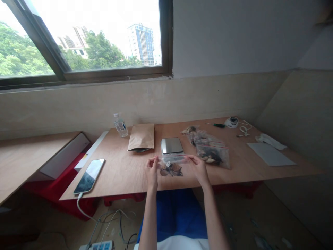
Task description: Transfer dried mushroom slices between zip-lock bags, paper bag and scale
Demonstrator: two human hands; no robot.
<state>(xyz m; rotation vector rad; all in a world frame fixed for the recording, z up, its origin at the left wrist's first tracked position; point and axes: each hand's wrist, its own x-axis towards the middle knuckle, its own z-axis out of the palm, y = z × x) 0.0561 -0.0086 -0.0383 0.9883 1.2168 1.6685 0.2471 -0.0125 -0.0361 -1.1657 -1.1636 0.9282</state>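
Observation:
A clear zip bag (179, 166) with a red seal line hangs between my hands near the table's front edge. Dark brown dried pieces, perhaps mushrooms, and a small white packet (168, 164) lie inside it. My left hand (152, 167) pinches the bag's upper left corner. At the upper right corner, my right hand (197, 166) is closed on the same bag. Just beyond the bag sits a small scale (172, 145) with a shiny metal plate, its front partly seen through the plastic. More filled zip bags (214, 155) lie beside my right hand.
A brown paper pouch (142, 136) and a water bottle (120, 125) stand at the back left. A phone (90, 176) with a cable lies at the left edge. Further right are a screwdriver (218, 125), a white dome camera (231, 122) and white sheets (270, 154).

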